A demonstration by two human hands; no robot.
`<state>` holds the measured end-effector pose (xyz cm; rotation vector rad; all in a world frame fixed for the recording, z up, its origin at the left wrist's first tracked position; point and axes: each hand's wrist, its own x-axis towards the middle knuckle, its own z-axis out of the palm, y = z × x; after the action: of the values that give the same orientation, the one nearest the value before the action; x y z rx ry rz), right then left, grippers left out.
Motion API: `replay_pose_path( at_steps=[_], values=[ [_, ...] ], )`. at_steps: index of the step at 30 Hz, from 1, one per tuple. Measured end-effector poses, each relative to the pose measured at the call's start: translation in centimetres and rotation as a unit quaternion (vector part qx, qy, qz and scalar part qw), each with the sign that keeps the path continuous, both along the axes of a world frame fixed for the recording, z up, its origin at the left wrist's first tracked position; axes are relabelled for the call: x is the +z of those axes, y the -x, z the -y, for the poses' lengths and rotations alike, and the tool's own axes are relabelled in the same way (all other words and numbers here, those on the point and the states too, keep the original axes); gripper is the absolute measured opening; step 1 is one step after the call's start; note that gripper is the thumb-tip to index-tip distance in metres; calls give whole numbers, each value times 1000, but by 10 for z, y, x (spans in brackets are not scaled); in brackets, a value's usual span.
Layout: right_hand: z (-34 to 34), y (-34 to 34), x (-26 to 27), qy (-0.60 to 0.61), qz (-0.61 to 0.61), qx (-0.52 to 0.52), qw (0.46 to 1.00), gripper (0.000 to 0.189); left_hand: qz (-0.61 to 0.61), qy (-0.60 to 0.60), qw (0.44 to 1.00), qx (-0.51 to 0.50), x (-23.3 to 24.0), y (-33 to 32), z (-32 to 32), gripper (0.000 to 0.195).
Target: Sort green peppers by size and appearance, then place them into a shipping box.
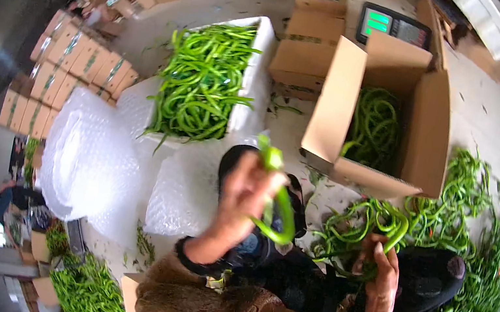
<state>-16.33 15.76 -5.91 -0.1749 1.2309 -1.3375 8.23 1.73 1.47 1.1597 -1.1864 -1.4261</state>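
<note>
My left hand (234, 205) is raised over my shoe, blurred, with its fingers around a curved long green chili pepper (287, 224). Whether more than one pepper is in that grip is hard to tell. Lower right, my right hand (381, 282) pinches a long green pepper (399, 230) between thumb and fingers, above the near edge of the loose pepper heap (451, 199) on the floor. Ahead stands an open cardboard carton (335, 106), its flaps up, with curled green peppers (374, 122) deep inside. My black shoes show beneath both hands.
A white foam box (256, 73) heaped with green peppers (206, 79) stands ahead left, beside bubble wrap (90, 159). Behind the carton sits a digital scale (395, 26) with lit display. Stacked cartons (82, 58) rise at left; another person (4, 204) is far left. More peppers (89, 288) lie lower left.
</note>
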Motion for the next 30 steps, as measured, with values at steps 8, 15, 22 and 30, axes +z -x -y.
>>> replay_pose_path(
  at_steps=[8, 15, 22, 30],
  values=[
    [11, -19, 8, 76, -65, 109, 989, 31, -46, -46, 913, 404, -38, -248, 110, 16],
    [18, -26, 8, 17, -105, 128, 986, 26, -110, -60, 856, 502, -114, -421, 176, 13],
    [24, -42, 20, -16, -160, 167, 973, 31, 52, -62, 909, 409, -150, -456, 200, 23],
    [46, -46, 43, 18, -78, 247, 966, 46, 635, 119, 687, 331, -184, -457, 181, 32]
  ],
)
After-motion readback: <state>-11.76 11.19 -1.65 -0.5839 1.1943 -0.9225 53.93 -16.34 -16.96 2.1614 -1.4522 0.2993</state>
